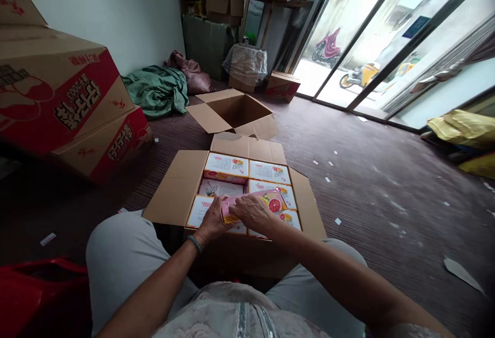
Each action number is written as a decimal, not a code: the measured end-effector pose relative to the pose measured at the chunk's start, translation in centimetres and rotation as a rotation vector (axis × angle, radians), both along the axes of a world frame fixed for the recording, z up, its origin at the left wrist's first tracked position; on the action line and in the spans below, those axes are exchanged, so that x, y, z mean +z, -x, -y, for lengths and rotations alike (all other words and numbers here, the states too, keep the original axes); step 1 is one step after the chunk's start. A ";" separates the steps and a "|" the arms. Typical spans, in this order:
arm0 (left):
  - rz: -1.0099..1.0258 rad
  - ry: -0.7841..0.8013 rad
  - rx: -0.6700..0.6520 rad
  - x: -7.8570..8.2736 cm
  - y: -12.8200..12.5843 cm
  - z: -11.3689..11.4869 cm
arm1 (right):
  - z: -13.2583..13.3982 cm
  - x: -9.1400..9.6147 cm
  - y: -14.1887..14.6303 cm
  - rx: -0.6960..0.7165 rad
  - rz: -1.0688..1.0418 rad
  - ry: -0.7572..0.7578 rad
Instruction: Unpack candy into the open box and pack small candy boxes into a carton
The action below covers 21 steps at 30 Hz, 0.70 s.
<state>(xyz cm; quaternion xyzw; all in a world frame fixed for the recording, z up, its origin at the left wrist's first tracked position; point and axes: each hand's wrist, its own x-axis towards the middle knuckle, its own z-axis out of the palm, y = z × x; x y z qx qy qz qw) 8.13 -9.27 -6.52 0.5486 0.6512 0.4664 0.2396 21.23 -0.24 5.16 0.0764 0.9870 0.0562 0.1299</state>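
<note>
A pink box (275,204) with a grapefruit picture lies tilted over an open carton (165,186) between my knees. My left hand (213,220) grips the left end of this pink box, fingers closed along its edge. Over its top, my right hand (251,212) is closed with bent fingers pressed near the same end; the fingertips are partly hidden. Inside the carton, several white boxes (226,164) printed with fruit stand in rows. One slot in the left column sits lower, showing a box top (220,187) deeper down.
Beyond the carton stands another open carton (242,111). Large red-and-brown cartons (93,96) are stacked at left, near a green cloth bundle (157,90). A red plastic object (42,291) is at lower left. Paper scraps (337,221) dot the floor; glass doors (348,44) are at right.
</note>
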 end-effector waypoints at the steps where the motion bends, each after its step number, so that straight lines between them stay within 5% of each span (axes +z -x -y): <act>1: -0.001 0.007 0.004 0.0 0.1 0.0 | -0.1 -0.1 0.0 0.010 0.009 0.003; 6: 0.000 0.004 -0.014 0.1 0.2 0.2 | -2.0 0.2 -1.7 -0.039 0.057 0.016; 14: -0.023 -0.006 -0.039 -0.1 0.3 -0.1 | -8.9 0.5 -11.0 -0.400 0.118 -0.016; 21: -0.008 -0.022 -0.083 -0.4 0.5 0.0 | -9.1 0.2 -13.2 -0.548 -0.023 0.130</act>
